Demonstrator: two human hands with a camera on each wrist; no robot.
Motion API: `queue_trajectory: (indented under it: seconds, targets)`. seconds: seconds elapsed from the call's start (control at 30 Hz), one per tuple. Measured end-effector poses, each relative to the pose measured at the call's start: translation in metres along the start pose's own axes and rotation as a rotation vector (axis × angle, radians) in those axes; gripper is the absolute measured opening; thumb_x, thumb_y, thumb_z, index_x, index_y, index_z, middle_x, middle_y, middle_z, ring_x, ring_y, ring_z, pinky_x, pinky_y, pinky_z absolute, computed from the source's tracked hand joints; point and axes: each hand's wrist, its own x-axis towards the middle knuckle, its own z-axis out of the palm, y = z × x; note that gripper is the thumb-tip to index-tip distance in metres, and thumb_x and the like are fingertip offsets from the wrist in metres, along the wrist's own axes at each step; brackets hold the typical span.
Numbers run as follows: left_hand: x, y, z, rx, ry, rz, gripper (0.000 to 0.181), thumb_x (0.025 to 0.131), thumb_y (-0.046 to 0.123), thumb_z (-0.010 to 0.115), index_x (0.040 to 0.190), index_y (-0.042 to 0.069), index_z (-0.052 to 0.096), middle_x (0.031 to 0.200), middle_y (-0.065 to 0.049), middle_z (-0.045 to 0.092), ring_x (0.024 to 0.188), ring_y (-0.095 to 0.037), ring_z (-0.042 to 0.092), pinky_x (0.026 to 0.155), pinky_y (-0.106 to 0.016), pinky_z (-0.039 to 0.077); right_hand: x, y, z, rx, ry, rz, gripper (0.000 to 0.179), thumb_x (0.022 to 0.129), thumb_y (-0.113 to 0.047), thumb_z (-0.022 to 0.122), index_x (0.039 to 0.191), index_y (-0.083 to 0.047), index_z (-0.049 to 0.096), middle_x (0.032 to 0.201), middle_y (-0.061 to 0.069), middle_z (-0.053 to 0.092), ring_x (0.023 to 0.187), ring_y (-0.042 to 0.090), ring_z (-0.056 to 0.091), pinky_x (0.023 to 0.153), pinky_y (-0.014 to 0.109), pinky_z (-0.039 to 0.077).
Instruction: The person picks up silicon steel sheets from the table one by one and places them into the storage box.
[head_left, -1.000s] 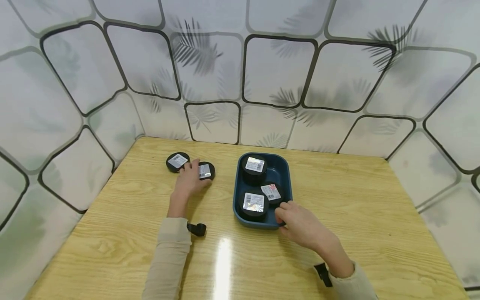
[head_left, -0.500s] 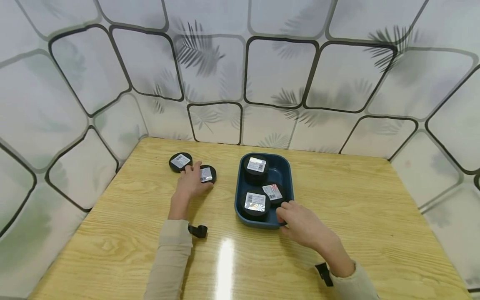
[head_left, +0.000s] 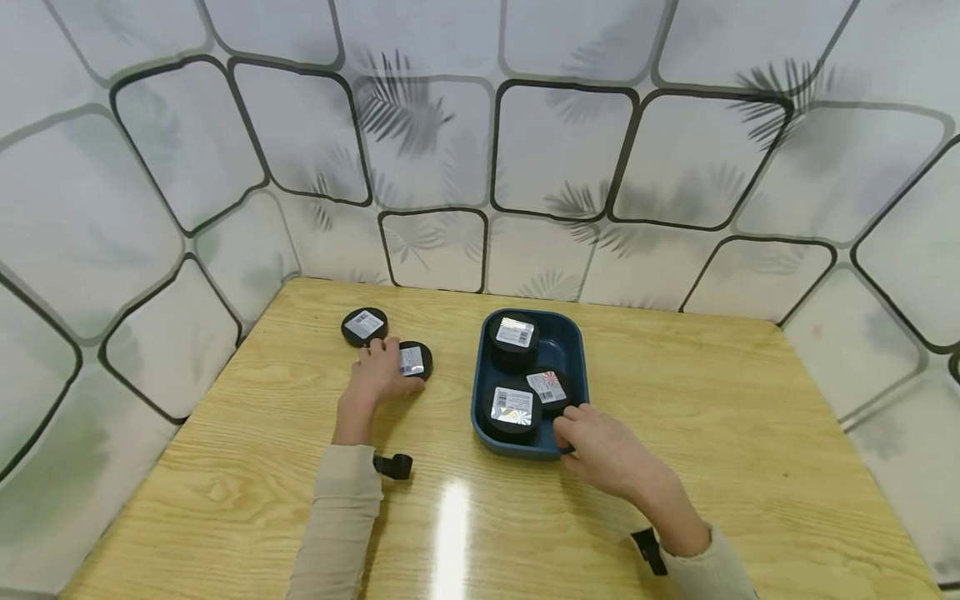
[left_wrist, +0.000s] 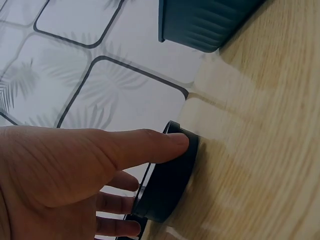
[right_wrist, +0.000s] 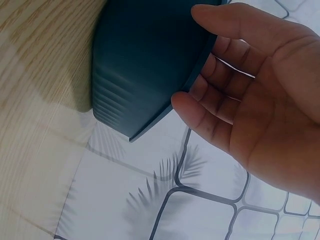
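Observation:
My left hand (head_left: 377, 372) holds a flat black round container (head_left: 416, 361) with a white label on top. In the left wrist view, the thumb lies along the side of this black container (left_wrist: 170, 180), with the fingers around its far side. A second such container (head_left: 364, 326) lies just beyond, on the table. My right hand (head_left: 602, 447) grips the near right corner of a dark blue plastic bin (head_left: 576, 350). In the right wrist view, the thumb is outside the bin wall (right_wrist: 150, 65) and the fingers hook over its rim.
Inside the bin are black labelled containers: one at the back left (head_left: 514, 337), one at the front left (head_left: 512, 412) and a lower one at the right (head_left: 549, 389). The wooden table (head_left: 697, 400) meets a patterned backdrop (head_left: 562, 150) at the back and sides.
My left hand has drawn its black container slightly toward me, widening the gap to the other one. The right hand stays on the bin's corner. The head view has shifted a little.

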Motion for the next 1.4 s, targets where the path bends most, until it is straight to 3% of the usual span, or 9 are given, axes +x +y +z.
queue_trajectory:
  seconds: [0.23,0.83,1.4]
  targets:
    - [0.003,0.002,0.003,-0.035,-0.011,0.028,0.086,0.088,0.028,0.071,0.152,-0.005,0.023,0.151,-0.034,0.022,0.137,-0.055,0.021,0.107,-0.067,0.029,0.0,0.001,0.003,-0.008,0.008,0.01,0.026,0.078,-0.007,0.081,0.077,-0.016,0.056,0.077,-0.006,0.048,0.072,0.012,0.042,0.062,0.028,0.042]
    - [0.004,-0.002,0.004,-0.089,0.014,0.055,0.092,0.084,0.029,0.077,0.154,0.003,0.023,0.146,-0.034,0.031,0.136,-0.055,0.027,0.106,-0.067,0.028,-0.001,0.002,0.004,-0.009,0.024,-0.004,0.027,0.077,-0.007,0.081,0.077,-0.016,0.056,0.077,-0.006,0.048,0.071,0.012,0.042,0.062,0.028,0.041]
    - [-0.003,0.002,-0.007,-0.113,0.069,0.085,0.098,0.081,0.034,0.079,0.154,0.003,0.022,0.143,-0.034,0.035,0.131,-0.053,0.033,0.106,-0.064,0.032,0.0,0.002,0.003,-0.009,0.016,-0.002,0.027,0.077,-0.007,0.082,0.077,-0.015,0.056,0.077,-0.005,0.048,0.072,0.012,0.042,0.062,0.028,0.041]
